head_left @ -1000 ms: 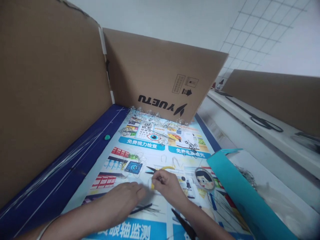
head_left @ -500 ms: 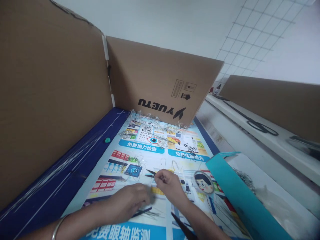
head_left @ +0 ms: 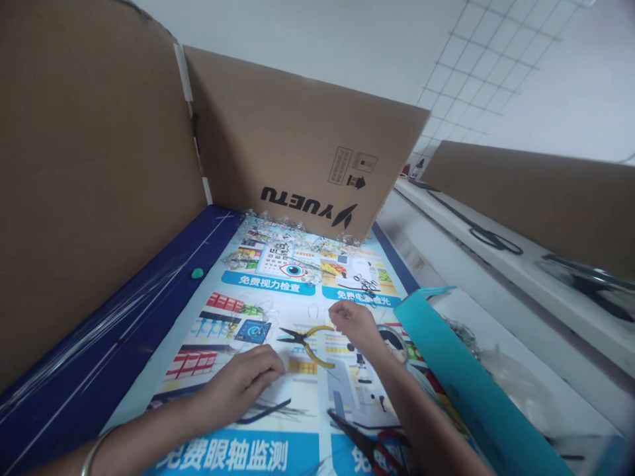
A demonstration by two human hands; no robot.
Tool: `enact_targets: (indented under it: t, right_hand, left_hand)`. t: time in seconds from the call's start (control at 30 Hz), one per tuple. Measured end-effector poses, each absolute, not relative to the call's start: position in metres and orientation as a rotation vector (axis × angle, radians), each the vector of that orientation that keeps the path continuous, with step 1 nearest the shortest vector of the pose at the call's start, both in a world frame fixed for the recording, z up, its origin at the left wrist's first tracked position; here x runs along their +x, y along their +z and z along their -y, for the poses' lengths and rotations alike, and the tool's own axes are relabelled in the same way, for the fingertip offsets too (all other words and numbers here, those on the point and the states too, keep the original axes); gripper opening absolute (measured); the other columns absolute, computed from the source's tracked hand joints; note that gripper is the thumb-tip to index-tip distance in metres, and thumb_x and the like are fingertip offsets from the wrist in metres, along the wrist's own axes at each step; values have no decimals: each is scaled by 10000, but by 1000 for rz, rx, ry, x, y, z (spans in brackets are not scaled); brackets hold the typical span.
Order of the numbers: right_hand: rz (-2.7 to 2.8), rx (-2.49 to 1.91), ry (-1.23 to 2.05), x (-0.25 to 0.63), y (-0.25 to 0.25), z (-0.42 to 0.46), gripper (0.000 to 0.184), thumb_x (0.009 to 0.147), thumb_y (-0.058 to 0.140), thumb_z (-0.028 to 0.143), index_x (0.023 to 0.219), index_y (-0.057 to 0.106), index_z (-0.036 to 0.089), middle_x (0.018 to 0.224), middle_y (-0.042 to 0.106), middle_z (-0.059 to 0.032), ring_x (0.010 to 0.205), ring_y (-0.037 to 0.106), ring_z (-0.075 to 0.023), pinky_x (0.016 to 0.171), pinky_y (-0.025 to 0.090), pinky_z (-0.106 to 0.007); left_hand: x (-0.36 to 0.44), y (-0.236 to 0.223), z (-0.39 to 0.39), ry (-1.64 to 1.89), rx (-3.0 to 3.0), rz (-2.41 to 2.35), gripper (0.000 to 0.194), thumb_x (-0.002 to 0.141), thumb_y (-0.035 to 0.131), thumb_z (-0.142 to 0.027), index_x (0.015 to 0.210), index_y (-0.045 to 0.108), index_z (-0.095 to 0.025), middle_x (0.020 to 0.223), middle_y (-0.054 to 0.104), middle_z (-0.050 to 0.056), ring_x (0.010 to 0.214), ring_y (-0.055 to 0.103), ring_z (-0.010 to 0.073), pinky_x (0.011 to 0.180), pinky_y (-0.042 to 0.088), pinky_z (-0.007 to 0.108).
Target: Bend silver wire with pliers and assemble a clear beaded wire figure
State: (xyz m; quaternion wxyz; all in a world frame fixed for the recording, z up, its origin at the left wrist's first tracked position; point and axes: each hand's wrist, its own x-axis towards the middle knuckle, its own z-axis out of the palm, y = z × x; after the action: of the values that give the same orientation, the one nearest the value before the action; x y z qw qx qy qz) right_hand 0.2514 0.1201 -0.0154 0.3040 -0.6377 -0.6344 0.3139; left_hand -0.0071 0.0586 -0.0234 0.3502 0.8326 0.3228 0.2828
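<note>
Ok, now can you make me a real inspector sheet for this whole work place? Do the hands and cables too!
Surface: printed poster sheet with pictures and writing, dark blue along its left side.
Job's things: yellow-handled pliers lie open; a dark strip lies near the left hand.
Clutter: black loops, clear bits along the far cardboard, a dark-bladed tool partly behind the right forearm.
Hands: both over the poster, fingers curled; the right hand is near the pliers. Anything held is too small to tell.
Cables: a dark cord-like loop on the white ledge; cannot tell if it's a cable.
Surroundings: cardboard panels at left and far side; teal-sided box at right.
</note>
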Motion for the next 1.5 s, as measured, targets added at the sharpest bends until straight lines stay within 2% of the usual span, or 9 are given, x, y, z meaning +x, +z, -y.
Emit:
enact_targets:
  t: [0.1, 0.23, 0.3, 0.57, 0.73, 0.83, 0.93, 1.07, 1.5]
  right_hand:
    - [1746, -1806, 781, 274, -17, -132, 124, 792, 554, 278, 800, 621, 174, 715, 618, 0, 657, 579, -139, 598, 460, -248]
    - [1851, -1911, 783, 284, -24, -138, 277, 876, 521, 335, 1097, 553, 171, 1115, 560, -63, 913, 570, -176, 766, 491, -359]
    - [1893, -1940, 772, 284, -27, -138, 307, 881, 516, 337, 1144, 526, 179, 1174, 528, -71, 957, 557, -187, 792, 485, -382]
    - [1974, -1972, 643, 283, -28, -139, 311, 879, 519, 338, 1145, 522, 176, 1165, 530, -72, 950, 560, -184, 788, 487, -382]
    - [1991, -1886, 458, 270, -5, -128, 184, 865, 483, 261, 885, 646, 176, 841, 649, -45, 812, 597, -182, 736, 446, -312]
    - [2120, -1672, 449, 246, 14, -107, 197, 858, 467, 252, 874, 661, 221, 881, 663, -14, 837, 594, -165, 742, 423, -269]
    - [2319, -1395, 481, 220, 24, -80, 176, 869, 484, 257, 892, 657, 231, 912, 659, -12, 897, 563, -148, 822, 394, -253]
    - [2624, -1051, 85, 199, 23, -56, 195, 904, 433, 175, 909, 627, 189, 834, 614, -45, 842, 505, -161, 747, 378, -278]
    - [2832, -1110, -162, 187, 12, -41, 115, 838, 516, 102, 773, 579, 173, 757, 535, -44, 734, 449, -186, 655, 327, -307]
  left_hand:
    - [-7, -24, -60, 719, 2112, -897, 174, 905, 391, -186, 815, 540, -180, 780, 565, 12, 741, 523, 127, 667, 383, 212]
    - [-8, -25, -59, 707, 2092, -941, 177, 896, 396, -189, 810, 550, -183, 773, 569, 6, 726, 524, 126, 657, 387, 215]
    - [-8, -25, -60, 710, 2097, -952, 181, 893, 392, -188, 811, 554, -184, 772, 575, 6, 722, 525, 128, 658, 393, 220]
    - [-6, -22, -59, 711, 2117, -1003, 189, 873, 394, -171, 807, 571, -184, 761, 592, 7, 703, 536, 133, 644, 407, 225]
    - [-6, -20, -60, 698, 2087, -1064, 185, 862, 404, -157, 786, 572, -176, 747, 593, 3, 712, 544, 134, 652, 402, 225]
    - [-6, -19, -60, 686, 2101, -1101, 173, 843, 419, -137, 744, 558, -169, 721, 577, -3, 699, 538, 131, 637, 391, 220]
    - [-8, -17, -59, 674, 2142, -1119, 172, 809, 422, -87, 739, 558, -165, 722, 569, -1, 704, 539, 130, 633, 384, 215]
    - [-9, -15, -55, 668, 2232, -1112, 211, 769, 413, -39, 799, 576, -169, 764, 589, 14, 715, 543, 138, 625, 389, 217]
    - [-8, -2, -48, 326, 2764, -1024, 205, 844, 405, -42, 808, 578, -146, 779, 570, 47, 750, 505, 187, 724, 415, 317]
